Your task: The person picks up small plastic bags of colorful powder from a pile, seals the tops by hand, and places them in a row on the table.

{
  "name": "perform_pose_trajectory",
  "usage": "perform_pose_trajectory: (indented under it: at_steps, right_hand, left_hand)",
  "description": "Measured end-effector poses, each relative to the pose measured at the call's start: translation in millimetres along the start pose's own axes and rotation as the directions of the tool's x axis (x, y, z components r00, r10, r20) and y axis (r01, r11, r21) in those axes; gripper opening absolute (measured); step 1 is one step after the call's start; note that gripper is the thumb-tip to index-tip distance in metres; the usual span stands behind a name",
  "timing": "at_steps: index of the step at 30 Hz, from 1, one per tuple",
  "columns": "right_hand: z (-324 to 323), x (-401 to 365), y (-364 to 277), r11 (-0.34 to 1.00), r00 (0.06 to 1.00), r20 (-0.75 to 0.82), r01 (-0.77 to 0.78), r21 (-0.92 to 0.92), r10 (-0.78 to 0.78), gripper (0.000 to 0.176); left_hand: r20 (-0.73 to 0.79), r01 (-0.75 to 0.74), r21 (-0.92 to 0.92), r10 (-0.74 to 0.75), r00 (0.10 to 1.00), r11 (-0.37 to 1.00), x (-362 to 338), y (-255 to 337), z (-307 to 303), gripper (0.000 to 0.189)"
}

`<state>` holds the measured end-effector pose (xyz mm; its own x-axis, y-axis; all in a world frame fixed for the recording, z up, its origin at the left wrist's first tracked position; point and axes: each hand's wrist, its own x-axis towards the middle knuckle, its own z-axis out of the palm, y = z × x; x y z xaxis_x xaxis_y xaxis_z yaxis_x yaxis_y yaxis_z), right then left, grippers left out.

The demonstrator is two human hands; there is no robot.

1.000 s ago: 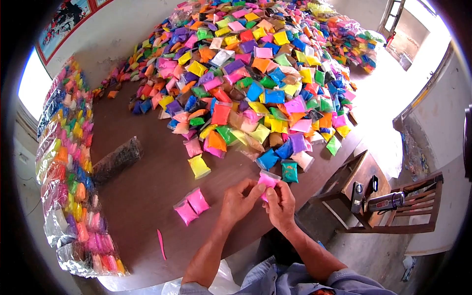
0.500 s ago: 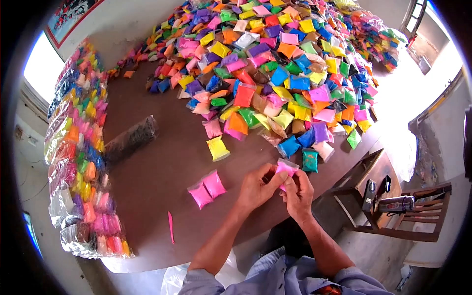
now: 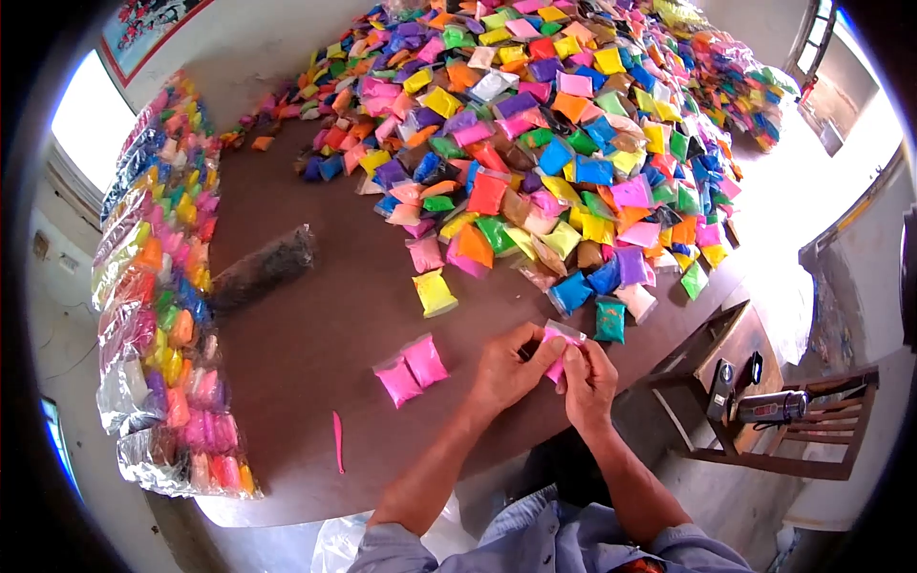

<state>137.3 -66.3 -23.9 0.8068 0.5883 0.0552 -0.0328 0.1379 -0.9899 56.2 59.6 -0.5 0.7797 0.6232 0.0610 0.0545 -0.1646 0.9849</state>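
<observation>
A small clear packet of pink filling [image 3: 562,334] is pinched between both hands over the table's front part. My left hand [image 3: 511,368] grips its left side, with the thumb bent towards it. On the other side, my right hand [image 3: 587,382] holds it with thumb and fingers, hiding much of its lower part. Two more pink packets [image 3: 411,371] lie side by side on the brown table [image 3: 315,382], left of my hands. A thin pink strip-like tool [image 3: 338,442] lies further left. Just beyond my right hand is a teal packet [image 3: 609,319].
A large heap of many-coloured packets [image 3: 535,162] covers the back of the table. Bagged rows of packets [image 3: 177,353] line the left edge, beside a dark wrapped roll [image 3: 263,269]. A wooden chair [image 3: 812,435] at right carries a dark bottle [image 3: 772,407].
The pink packet has tipped slightly between my fingers, and less of its pink filling shows. The whole view has shifted a little; the things on the table lie as before.
</observation>
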Motion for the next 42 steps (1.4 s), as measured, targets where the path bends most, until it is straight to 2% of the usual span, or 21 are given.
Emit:
perform_pose_trajectory:
  at_steps: [2,3,7,10,12,13,15,19,22,24,27,30,37,39,40,42]
  right_hand:
    - [-2,0,-4,0.999,0.999,0.042,0.006,-0.053,-0.004,0.015]
    - [-3,-1,-4,0.995,0.998,0.066,0.016,-0.097,-0.009,0.015]
    - [-1,0,-8,0.979,0.997,0.081,0.032,-0.204,-0.016,0.015]
    - [2,-1,-4,0.992,1.000,0.015,0.002,-0.123,0.000,0.016]
    - [1,0,-2,0.991,1.000,0.019,0.018,-0.130,-0.016,0.019]
    - [0,-1,-1,0.990,1.000,0.015,0.028,-0.138,-0.026,0.022]
    - [-2,-1,3,0.991,0.999,0.010,0.040,-0.129,-0.039,0.021]
    - [-2,-2,-1,0.994,0.999,-0.001,0.041,-0.101,-0.041,0.017]
    - [-1,-2,-4,0.995,1.000,-0.010,0.029,-0.091,-0.030,0.018]
    - [0,-2,-1,0.996,0.999,0.002,0.041,-0.085,-0.041,0.019]
    - [-1,0,1,0.994,0.999,0.019,0.050,-0.098,-0.049,0.019]
    - [0,-1,-1,0.992,0.999,0.026,0.048,-0.114,-0.046,0.018]
    - [-3,-2,3,0.992,0.997,-0.012,0.079,-0.101,-0.080,0.015]
    - [-3,-2,6,0.992,0.997,-0.017,0.079,-0.103,-0.081,0.017]
    - [-3,-2,6,0.992,0.996,-0.022,0.078,-0.104,-0.081,0.018]
    - [0,-2,3,0.991,0.997,-0.019,0.066,-0.114,-0.069,0.021]
  left_hand:
    - [-0.036,-0.034,-0.120,0.029,0.999,0.992,1,-6,4,0.021]
    - [0.005,0.015,-0.089,-0.014,1.000,0.996,1,-6,-1,0.023]
    - [-0.019,-0.014,-0.113,0.012,1.000,0.994,1,-13,0,0.022]
    - [-0.024,-0.006,-0.033,0.005,1.000,0.999,-1,-11,-2,0.021]
    - [-0.035,-0.102,-0.029,0.101,0.994,0.994,-1,-10,0,0.021]
    - [-0.040,-0.105,-0.029,0.104,0.994,0.994,-1,-7,-1,0.021]
    - [0.030,-0.014,-0.167,0.020,0.999,0.986,-1,-2,-2,0.021]
    - [0.048,0.002,-0.252,0.010,0.999,0.968,1,-10,2,0.020]
    - [0.009,-0.036,-0.227,0.039,0.999,0.973,1,-12,3,0.020]
    - [-0.021,-0.084,-0.100,0.083,0.996,0.991,1,-12,1,0.020]
    - [-0.022,-0.114,-0.007,0.114,0.993,0.993,1,-6,-4,0.020]
    - [-0.032,-0.105,-0.063,0.103,0.994,0.992,0,-12,0,0.021]
    - [-0.030,-0.088,-0.063,0.086,0.996,0.994,-2,-5,3,0.025]
    - [0.020,-0.092,0.055,0.091,0.996,0.994,-2,-5,1,0.024]
    - [0.020,-0.093,0.054,0.092,0.996,0.994,-2,-5,1,0.024]
    - [-0.005,-0.159,0.137,0.162,0.987,0.978,-2,-7,0,0.025]
